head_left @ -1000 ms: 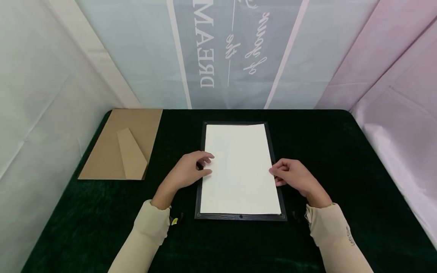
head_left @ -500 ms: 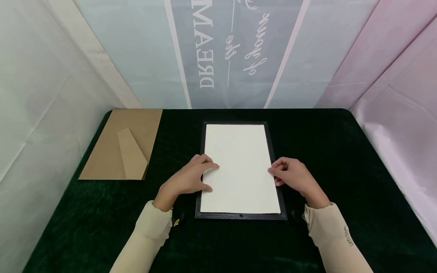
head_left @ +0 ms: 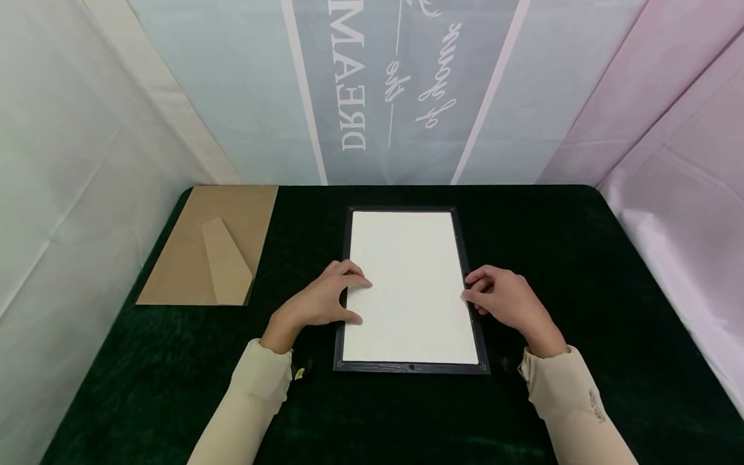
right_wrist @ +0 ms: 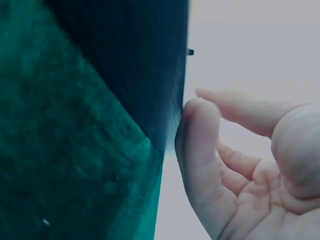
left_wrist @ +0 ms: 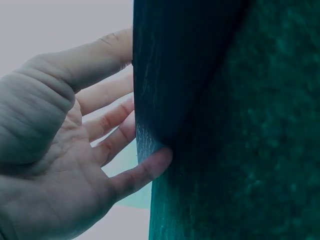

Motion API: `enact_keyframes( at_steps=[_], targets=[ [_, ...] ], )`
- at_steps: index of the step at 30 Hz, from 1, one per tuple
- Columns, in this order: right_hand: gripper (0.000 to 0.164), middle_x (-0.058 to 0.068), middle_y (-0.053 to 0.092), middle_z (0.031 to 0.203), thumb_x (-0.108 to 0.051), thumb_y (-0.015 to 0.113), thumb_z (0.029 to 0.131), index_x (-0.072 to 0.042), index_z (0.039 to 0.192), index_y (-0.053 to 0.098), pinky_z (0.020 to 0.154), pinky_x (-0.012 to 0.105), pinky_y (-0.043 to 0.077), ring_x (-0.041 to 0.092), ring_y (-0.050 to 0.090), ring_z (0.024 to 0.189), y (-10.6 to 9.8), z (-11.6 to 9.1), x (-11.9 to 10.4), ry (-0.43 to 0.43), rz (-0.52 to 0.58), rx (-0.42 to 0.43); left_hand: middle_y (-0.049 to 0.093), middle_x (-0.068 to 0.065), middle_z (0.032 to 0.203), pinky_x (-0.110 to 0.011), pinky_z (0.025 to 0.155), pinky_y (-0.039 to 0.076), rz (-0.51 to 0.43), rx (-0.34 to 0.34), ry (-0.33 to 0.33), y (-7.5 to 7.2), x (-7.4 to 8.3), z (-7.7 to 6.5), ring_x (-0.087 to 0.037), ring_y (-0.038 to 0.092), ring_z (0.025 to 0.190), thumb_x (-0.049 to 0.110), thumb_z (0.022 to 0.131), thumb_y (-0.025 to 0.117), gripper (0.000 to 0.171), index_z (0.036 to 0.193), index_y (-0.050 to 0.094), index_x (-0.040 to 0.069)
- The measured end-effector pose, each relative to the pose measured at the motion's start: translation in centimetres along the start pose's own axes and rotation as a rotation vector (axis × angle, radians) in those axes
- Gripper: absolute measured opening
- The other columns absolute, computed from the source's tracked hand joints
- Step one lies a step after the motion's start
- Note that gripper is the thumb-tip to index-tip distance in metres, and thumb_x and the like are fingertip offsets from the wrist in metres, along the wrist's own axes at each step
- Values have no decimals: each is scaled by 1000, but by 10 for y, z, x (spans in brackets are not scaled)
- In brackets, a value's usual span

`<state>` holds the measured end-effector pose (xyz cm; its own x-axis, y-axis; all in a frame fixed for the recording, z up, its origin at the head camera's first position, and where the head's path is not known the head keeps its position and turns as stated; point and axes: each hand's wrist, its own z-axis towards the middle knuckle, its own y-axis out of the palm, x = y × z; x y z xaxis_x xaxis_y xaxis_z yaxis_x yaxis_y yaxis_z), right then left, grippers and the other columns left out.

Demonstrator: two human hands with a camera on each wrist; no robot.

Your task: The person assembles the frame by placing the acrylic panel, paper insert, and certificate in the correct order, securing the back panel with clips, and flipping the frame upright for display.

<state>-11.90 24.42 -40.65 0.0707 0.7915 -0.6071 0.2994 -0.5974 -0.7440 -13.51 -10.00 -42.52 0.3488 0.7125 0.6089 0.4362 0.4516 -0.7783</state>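
Observation:
A black picture frame (head_left: 412, 367) lies flat on the dark green cloth in the middle of the head view. Inside its border is a white sheet (head_left: 413, 290), lying flat. My left hand (head_left: 320, 301) rests at the frame's left side, index finger and thumb spread over the sheet's left margin. In the left wrist view, the little finger touches the outer side of the frame (left_wrist: 155, 65). At the opposite side, my right hand (head_left: 507, 298) has loosely bent fingers, with fingertips right at the frame's right border. Nothing shows between its thumb and fingers in the right wrist view.
A brown backing board (head_left: 174, 271) with a stand flap (head_left: 228, 265) lies at the table's back left corner. Dark green cloth (head_left: 581, 258) covers the table. Pale curtains stand behind and on both sides, the back one with lettering.
The sheet's raised upper edge has settled flat inside the frame. My left hand has slid nearer and spread onto the sheet. My right fingers have shifted slightly right, off the sheet's edge.

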Motion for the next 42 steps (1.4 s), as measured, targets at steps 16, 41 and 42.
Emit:
enact_keyframes(
  at_steps=[16, 41, 42],
  targets=[
    [63, 12, 45, 142, -33, 91, 71, -25, 127, 63, 95, 53, 46, 32, 32, 122, 16, -10, -7, -292, -255, -93, 29, -7, 153, -50, 111, 35, 127, -146, 25, 4, 13, -8, -28, 25, 133, 42, 62, 94, 94, 145, 50, 30],
    [58, 23, 38, 147, -20, 70, 93, -10, 144, 46, 95, 54, 51, 37, 49, 122, 18, 0, 6, -152, -158, 78, 37, -12, 143, -44, 98, 49, -18, 198, -86, 8, -2, 0, -27, 42, 120, 20, 87, 78, 68, 147, 47, 21],
    [61, 24, 38, 146, -20, 69, 94, -7, 147, 41, 93, 53, 53, 38, 53, 121, 17, 0, 8, -125, -130, 78, 37, -14, 142, -42, 93, 51, -55, 227, -120, 8, -3, 1, -27, 45, 117, 18, 87, 78, 70, 149, 45, 20]
  ],
)
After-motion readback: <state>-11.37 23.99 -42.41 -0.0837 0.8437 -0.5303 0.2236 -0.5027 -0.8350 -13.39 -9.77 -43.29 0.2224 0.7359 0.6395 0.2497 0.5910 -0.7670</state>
